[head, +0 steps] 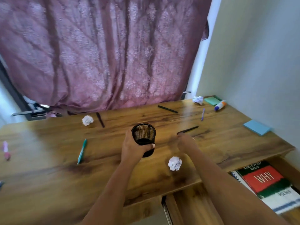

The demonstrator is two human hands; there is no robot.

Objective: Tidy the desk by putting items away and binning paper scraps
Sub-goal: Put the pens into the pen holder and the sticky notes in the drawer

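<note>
Black pen (187, 130) lies just beyond the right hand (185, 142), at its one o'clock, fingers pinching its near end; left hand (132, 147) grips the mesh cup (143, 135).

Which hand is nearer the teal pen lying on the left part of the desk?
Left. The left hand, gripping the black mesh pen cup, sits just right of the teal pen. The right hand is farther right, beyond the cup, at a black pen.

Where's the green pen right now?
The green pen lies on the desk, left of the mesh cup held by the left hand.
</note>
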